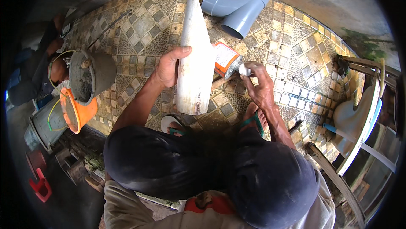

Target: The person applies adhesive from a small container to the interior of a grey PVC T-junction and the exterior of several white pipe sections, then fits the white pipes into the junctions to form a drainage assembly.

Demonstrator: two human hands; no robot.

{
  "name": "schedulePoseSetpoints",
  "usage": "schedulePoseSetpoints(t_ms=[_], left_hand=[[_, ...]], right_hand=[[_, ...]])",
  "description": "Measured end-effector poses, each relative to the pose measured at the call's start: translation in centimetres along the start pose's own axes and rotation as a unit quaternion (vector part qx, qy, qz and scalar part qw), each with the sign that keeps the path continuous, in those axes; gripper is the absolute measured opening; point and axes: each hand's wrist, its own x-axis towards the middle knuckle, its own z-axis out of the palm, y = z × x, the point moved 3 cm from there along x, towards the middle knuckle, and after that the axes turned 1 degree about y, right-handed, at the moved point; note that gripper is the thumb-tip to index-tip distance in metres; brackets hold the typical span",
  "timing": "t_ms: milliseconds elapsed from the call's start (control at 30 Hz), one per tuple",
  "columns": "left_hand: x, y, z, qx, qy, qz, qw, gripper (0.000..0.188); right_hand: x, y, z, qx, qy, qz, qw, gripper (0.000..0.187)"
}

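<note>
My left hand (168,66) is closed round a white plastic pipe (195,72), its thumb lying on the near face. The pipe stands nearly upright in view, cut slantwise to a point at its far end. Right beside it is a can (226,58) with an orange and white label, partly covered by the pipe. My right hand (259,83) pinches the pale cap (244,69) at the can's end. Whether the cap is loose from the can I cannot tell. Beyond them a grey branched pipe fitting (239,9) lies on the tiled floor.
Under my feet runs a patterned tile floor (215,121). To the left are a grey bucket (101,74), an orange bucket (84,114) and a second grey bucket (44,123). Another person's arm (55,47) shows at far left. A wooden frame (355,66) stands at right.
</note>
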Motion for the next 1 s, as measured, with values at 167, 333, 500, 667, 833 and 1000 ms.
schedulePoseSetpoints(t_ms=[167,333,500,667,833,1000], left_hand=[[-0.1,-0.5,-1.4,0.004,0.026,-0.011,1.0,0.076],[-0.3,0.2,-0.9,-0.025,0.02,0.036,0.999,0.072],[-0.8,1.9,-2.1,-0.058,0.072,0.094,0.991,0.07],[-0.7,2.5,-2.8,-0.071,0.063,0.111,0.989,0.067],[-0.9,3.1,-2.2,-0.069,0.09,0.136,0.984,0.067],[-1.7,4.0,-2.3,-0.052,0.119,0.168,0.977,0.07]], right_hand=[[1.5,-0.1,-0.1,-0.032,-0.031,-0.037,0.998,0.036],[-0.7,0.7,-3.5,0.096,0.051,0.15,0.983,0.039],[-2.5,-0.6,-7.7,0.227,0.12,0.301,0.918,0.037],[-0.5,-6.2,-3.6,0.475,0.042,0.295,0.828,0.034],[0.8,-7.4,0.2,0.465,-0.053,0.273,0.84,0.03],[1.3,-6.9,-0.3,0.376,-0.005,0.254,0.891,0.034]])
